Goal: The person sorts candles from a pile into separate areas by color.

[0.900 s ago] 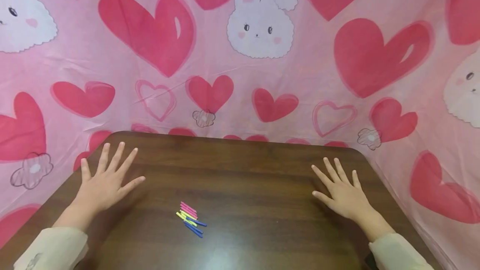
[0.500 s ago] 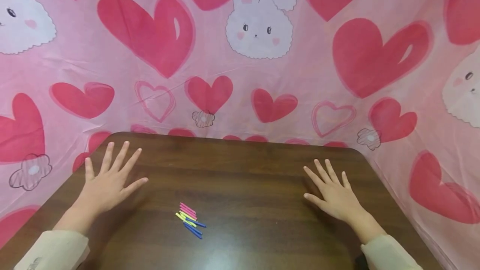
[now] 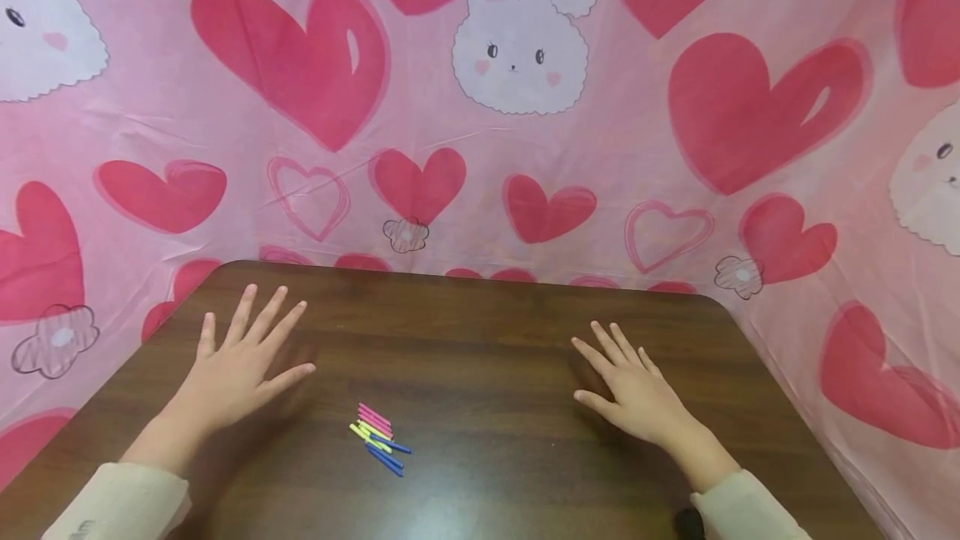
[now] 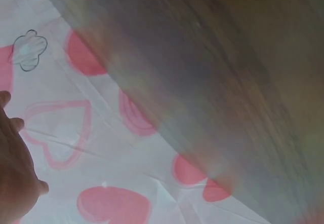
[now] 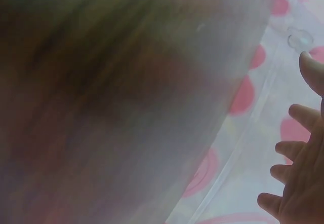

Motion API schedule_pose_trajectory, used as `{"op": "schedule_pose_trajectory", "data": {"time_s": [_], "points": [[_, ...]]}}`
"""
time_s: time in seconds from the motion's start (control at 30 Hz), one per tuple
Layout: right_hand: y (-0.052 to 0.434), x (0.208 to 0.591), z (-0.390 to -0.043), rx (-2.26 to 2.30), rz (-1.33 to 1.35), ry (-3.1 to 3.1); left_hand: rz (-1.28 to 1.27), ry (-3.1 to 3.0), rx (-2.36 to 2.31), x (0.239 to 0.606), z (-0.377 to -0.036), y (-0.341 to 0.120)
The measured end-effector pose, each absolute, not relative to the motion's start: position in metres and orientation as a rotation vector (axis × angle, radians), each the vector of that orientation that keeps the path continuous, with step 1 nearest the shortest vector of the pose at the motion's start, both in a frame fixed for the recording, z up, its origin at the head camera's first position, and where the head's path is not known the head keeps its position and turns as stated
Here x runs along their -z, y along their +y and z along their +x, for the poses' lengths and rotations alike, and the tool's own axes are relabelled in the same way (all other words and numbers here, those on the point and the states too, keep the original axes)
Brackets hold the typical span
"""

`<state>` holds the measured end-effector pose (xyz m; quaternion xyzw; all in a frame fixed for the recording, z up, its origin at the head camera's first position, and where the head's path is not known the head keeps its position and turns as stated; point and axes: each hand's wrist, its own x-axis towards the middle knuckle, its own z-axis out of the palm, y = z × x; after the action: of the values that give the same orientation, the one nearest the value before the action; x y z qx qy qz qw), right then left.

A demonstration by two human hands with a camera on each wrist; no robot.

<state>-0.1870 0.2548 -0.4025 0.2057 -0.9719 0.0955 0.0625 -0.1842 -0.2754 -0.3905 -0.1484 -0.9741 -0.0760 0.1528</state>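
Surface: a dark brown wood-grain desk (image 3: 487, 357) with rounded far corners. A pink cloth (image 3: 600, 157) printed with red hearts and white rabbit faces hangs behind the far edge and down both side edges, closing off the room; nothing beyond it shows.

Count on the desk: 1 cluster of small sticks (image 3: 378, 437), lying flat and touching one another, near the near edge and left of its middle. By colour it shows about 3 pink, 2 yellow and 3 blue; the exact count cannot be told at this size.

Left hand (image 3: 232, 369): palm down near the left edge, all 5 fingers straight and spread, holding nothing. It lies apart from the sticks, toward the far-left corner.

Right hand (image 3: 637, 394): palm down right of the desk's middle, fingers straight and slightly spread, holding nothing, well apart from the sticks.

Both wrist views are blurred; each shows only desk edge, cloth and fingertips. 2 cream sleeves (image 3: 120, 502) show at the near edge.
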Motion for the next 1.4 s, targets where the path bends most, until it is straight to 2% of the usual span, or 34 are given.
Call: {"op": "schedule_pose_trajectory", "data": {"time_s": [0.9, 1.4], "points": [[0.171, 0.399, -0.183, -0.735, 1.007, -2.982, -0.591, -2.813, 0.309, 0.396, -0.177, -0.239], [0.122, 0.396, -0.181, -0.592, 1.211, -3.028, -0.803, -2.789, 0.346, 0.403, -0.17, -0.219]]}}
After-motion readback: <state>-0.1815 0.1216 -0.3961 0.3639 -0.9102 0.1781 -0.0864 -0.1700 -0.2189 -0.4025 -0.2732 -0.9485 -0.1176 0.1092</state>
